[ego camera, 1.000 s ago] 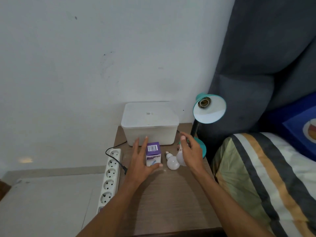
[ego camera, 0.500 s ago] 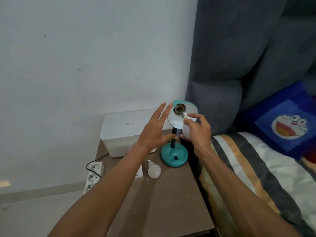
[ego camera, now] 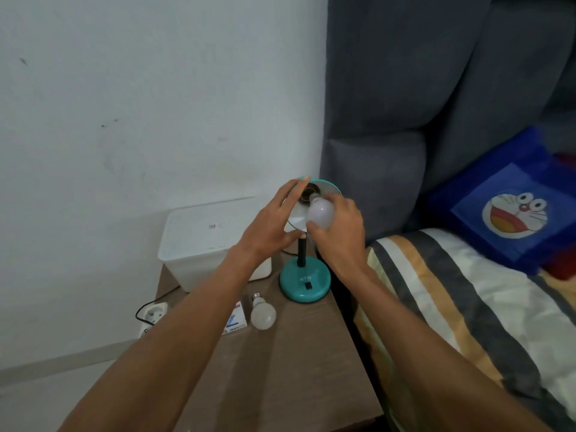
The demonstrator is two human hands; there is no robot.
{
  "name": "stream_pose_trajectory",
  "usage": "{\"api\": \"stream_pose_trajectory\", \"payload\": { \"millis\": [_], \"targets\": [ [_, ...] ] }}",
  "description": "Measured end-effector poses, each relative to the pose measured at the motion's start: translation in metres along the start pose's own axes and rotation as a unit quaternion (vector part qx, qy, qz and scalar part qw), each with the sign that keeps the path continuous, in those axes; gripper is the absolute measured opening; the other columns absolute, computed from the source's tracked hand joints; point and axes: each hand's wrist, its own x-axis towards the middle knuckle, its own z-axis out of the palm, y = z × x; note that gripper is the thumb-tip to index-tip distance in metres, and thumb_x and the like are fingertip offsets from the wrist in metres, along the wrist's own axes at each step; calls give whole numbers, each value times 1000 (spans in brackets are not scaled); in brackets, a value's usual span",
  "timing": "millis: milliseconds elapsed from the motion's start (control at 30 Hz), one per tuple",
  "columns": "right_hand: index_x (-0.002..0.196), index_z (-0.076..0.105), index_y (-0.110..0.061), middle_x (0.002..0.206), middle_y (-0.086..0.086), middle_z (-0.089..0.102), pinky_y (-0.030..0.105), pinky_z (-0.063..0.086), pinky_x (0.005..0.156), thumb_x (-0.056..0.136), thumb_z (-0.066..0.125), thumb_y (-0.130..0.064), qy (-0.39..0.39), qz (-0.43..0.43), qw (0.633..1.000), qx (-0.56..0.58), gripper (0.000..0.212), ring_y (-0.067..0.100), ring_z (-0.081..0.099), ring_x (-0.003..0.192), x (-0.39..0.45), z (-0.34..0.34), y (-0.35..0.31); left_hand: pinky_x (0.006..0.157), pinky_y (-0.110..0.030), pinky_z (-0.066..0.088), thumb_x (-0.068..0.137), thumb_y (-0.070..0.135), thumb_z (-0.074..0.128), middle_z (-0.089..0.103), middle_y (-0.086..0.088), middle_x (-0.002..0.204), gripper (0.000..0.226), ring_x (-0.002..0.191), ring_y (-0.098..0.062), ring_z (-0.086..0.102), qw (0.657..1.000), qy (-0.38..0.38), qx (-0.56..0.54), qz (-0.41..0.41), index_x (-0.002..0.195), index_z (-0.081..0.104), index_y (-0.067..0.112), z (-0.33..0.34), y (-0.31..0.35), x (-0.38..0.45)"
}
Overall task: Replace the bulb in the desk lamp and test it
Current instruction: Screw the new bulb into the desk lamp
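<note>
Keep bulb point(ego camera: 321, 213) axis in line w/ socket point(ego camera: 308, 192), turn gently so thread doesn't cross. Right hand point(ego camera: 341, 232): grip curled round bulb, its base at socket mouth inside lamp shade point(ego camera: 330, 190). Left hand point(ego camera: 271, 226): fingers straight, resting on shade edge, steadying. Spare bulb point(ego camera: 262, 313) lies on bench point(ego camera: 280, 369).

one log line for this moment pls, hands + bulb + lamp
step: fitting bulb | right hand: grips bulb, base at socket | left hand: open, against lamp shade | spare bulb: lying on table
</note>
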Motion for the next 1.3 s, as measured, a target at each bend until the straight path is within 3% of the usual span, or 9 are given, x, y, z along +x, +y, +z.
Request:
{"api": "stream_pose_trajectory", "payload": {
  "millis": [233,400,533,633,700,800,1067,1133,1300],
  "targets": [
    [132,57,-23,132,4,52,32,50,96,87,72,-15,40,-47,998,27,48,23,58,114,-7,8,-1,115,-10,27,78,21,87,30,-1,165,104,151,-15,32,1000,16,-18,-14,160,24,18,-2,2,-1],
    [131,58,-18,132,5,55,21,44,94,86,74,-16,44,-37,997,42,48,22,58,115,-6,13,1,115,-13,29,80,20,85,31,-1,164,99,150,-16,33,999,18,-28,-18,160,26,19,0,7,-3],
    [140,50,-15,139,7,47,32,48,102,86,73,-13,30,-35,999,26,59,24,55,121,-5,15,3,114,-9,26,79,21,85,33,-1,164,99,150,-17,34,999,21,-35,-22,159,27,19,1,8,-3],
    [139,49,-16,136,7,46,36,52,92,88,72,-23,30,-26,999,-7,56,28,60,112,-5,14,1,115,-14,30,78,18,86,33,-1,164,101,149,-17,35,999,22,-39,-25,160,27,19,2,9,-3],
    [136,50,-18,127,8,56,39,53,85,88,71,-39,45,-5,998,-38,57,30,63,105,-2,12,-1,116,-21,34,77,17,86,33,-1,164,102,150,-18,35,999,23,-38,-27,160,26,18,3,8,-4],
    [134,47,-25,110,11,69,45,57,80,90,64,-51,53,13,998,-42,54,32,68,96,1,7,-5,114,-18,33,76,17,87,33,-2,163,103,148,-20,37,999,26,-37,-28,160,26,18,3,8,-5],
    [126,54,-18,125,6,55,30,47,83,82,77,-33,41,51,998,24,52,26,63,100,-2,15,-10,115,-16,32,79,11,83,34,-2,163,97,150,-16,34,998,34,-52,-24,159,29,16,5,9,-4],
    [126,51,-19,119,7,62,32,52,84,84,75,-33,55,58,996,47,50,26,66,97,-4,17,-9,117,-19,33,78,12,84,33,-1,164,99,151,-16,33,998,29,-47,-25,159,28,18,4,8,-4],
    [117,51,-27,98,8,70,27,54,71,94,63,-37,77,108,985,107,28,22,68,85,-3,19,-15,113,-7,27,82,17,83,34,-3,163,96,148,-18,36,999,30,-35,-21,159,27,16,2,7,-4]
  ]
}}
